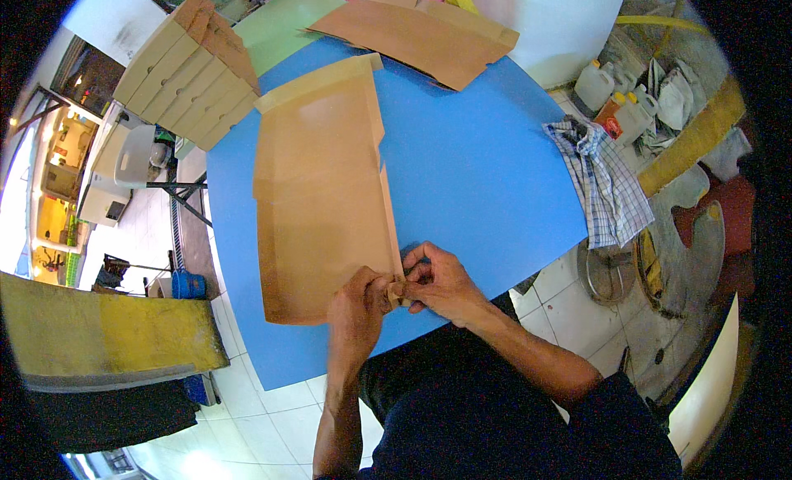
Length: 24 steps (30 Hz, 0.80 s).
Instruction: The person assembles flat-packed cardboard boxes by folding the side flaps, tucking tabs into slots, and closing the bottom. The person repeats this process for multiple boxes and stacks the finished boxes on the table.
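A brown cardboard box blank (322,191), partly folded, lies lengthwise on the blue table (478,175). Its near right corner is pinched between both my hands. My left hand (360,297) bends over the near edge with its fingers closed on the corner flap. From the right, my right hand (437,280) grips the same corner, thumb and fingers curled round the folded cardboard. Low side walls stand up along the right and near edges. The far end flap (318,80) is paler and spreads outward. My fingers hide part of the corner fold.
Another flat cardboard sheet (421,35) lies at the table's far edge. A stack of folded boxes (190,76) stands at the far left. A checked cloth (601,183) hangs over the right edge. Plastic jugs (615,96) stand on the floor beyond it.
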{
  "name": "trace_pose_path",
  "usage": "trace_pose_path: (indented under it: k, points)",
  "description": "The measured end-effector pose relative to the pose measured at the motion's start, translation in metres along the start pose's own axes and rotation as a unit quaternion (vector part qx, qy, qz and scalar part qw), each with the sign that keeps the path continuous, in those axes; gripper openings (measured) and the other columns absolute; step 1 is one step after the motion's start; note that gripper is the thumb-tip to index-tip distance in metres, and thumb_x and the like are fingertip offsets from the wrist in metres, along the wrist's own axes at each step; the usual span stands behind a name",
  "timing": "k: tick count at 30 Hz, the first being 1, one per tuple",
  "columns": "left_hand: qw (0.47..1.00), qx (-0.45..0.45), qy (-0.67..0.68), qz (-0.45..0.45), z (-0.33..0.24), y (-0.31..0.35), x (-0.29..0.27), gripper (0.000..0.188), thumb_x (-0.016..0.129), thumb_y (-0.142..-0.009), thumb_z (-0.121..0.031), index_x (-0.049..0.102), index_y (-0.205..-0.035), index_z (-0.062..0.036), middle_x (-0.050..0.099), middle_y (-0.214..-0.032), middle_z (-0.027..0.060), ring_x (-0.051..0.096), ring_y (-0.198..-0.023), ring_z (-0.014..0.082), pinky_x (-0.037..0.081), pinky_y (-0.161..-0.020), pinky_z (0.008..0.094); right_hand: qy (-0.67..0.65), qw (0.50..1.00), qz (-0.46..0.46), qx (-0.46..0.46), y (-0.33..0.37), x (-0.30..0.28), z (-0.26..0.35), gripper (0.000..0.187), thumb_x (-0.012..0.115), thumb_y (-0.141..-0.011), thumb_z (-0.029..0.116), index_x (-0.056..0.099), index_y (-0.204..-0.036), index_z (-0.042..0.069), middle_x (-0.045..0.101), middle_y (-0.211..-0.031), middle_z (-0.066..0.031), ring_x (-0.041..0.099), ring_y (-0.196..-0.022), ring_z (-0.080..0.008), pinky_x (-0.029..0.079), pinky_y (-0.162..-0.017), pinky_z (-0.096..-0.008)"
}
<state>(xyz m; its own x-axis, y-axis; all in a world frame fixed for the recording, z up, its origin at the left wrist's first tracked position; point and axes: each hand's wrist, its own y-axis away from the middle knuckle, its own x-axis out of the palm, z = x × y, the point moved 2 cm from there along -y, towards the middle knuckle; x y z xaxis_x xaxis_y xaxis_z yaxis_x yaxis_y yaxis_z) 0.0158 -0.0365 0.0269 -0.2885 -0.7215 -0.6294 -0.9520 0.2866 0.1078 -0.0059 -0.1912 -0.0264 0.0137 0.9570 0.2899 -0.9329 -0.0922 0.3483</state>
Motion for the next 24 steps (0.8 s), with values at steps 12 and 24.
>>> trace_pose_path:
  k: [12, 24]
  points:
    - [0.995, 0.024, 0.025, 0.091, 0.010, -0.002, -0.003, 0.007, 0.066, -0.085, -0.002, 0.061, -0.090, 0.0015, 0.067, -0.079, 0.0192, 0.068, -0.075, 0.0315, 0.052, -0.067, 0.0403, 0.157, 0.986, 0.040, 0.028, -0.001, -0.003, 0.021, 0.032, 0.072, -0.086, 0.003, 0.045, -0.103, 0.001, 0.060, -0.069, -0.0081, 0.062, -0.058, -0.0130, 0.057, -0.051, -0.0286]
    - [0.985, 0.037, -0.036, 0.165, 0.022, -0.017, -0.012, 0.014, 0.070, -0.079, -0.011, 0.063, -0.086, -0.0015, 0.066, -0.086, 0.0217, 0.066, -0.080, 0.0388, 0.050, -0.068, 0.0463, 0.084, 0.993, 0.070, 0.049, -0.014, 0.001, 0.012, 0.048, 0.081, -0.080, 0.009, 0.042, -0.107, 0.004, 0.062, -0.077, -0.0097, 0.062, -0.060, -0.0165, 0.055, -0.047, -0.0329]
